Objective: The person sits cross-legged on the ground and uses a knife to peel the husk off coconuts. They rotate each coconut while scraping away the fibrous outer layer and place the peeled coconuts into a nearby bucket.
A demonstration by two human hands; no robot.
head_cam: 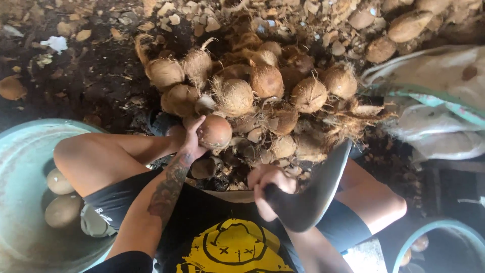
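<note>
Progress, judging by what lies around: a few peeled coconuts [60,202] already sit in the teal basin [20,151] left of the pile [262,86]; husked ones w/ fibre still make up most of the pile, so plenty left. Left hand [191,135] wrapped round a smooth brown coconut [214,131] at the pile's near edge, fingers curled over its top. Right hand [268,189] closed tight on a curved blade [318,192], just below the pile, prob. a machete; handle hidden.
</note>
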